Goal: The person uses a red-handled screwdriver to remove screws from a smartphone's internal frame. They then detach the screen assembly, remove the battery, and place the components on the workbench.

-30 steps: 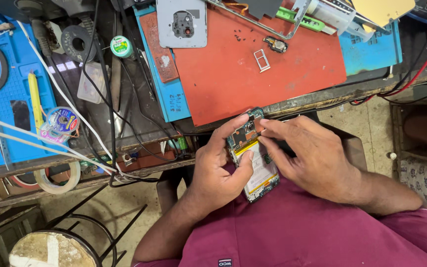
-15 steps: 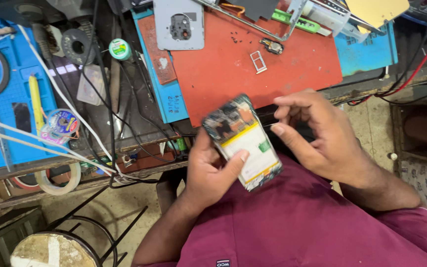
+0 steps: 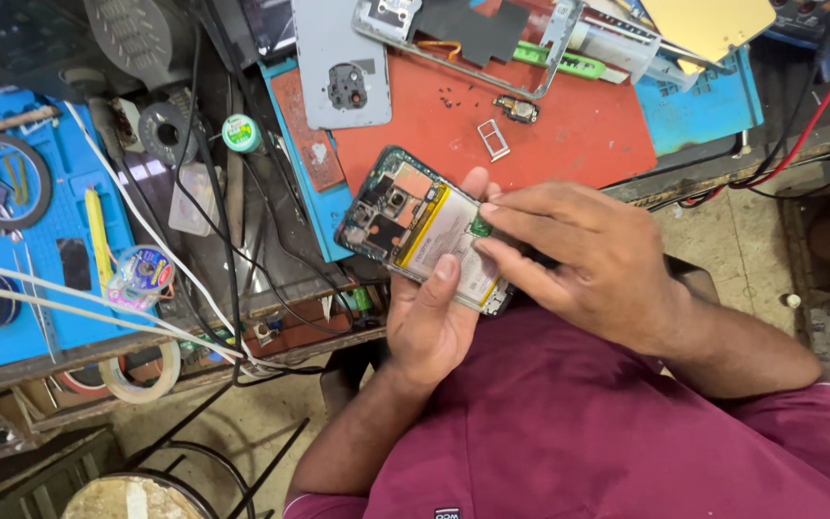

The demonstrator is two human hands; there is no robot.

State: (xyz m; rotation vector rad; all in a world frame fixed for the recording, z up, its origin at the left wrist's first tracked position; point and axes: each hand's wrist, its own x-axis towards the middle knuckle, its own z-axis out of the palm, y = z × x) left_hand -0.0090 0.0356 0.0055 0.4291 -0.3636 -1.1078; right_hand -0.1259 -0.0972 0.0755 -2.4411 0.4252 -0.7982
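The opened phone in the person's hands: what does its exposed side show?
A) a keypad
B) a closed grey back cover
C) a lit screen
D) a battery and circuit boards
D: the opened phone, cradled in the left hand with the right hand touching it, shows a pale battery beside dark circuit boards; a grey back cover lies apart on the bench.

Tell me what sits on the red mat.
On the red mat: a grey back cover, SIM tray, small module, loose screws. The opened phone and hands hide its near edge.

Cluttered workbench (image 3: 242, 288) with mats above a speckled tiled floor (image 3: 722, 231).
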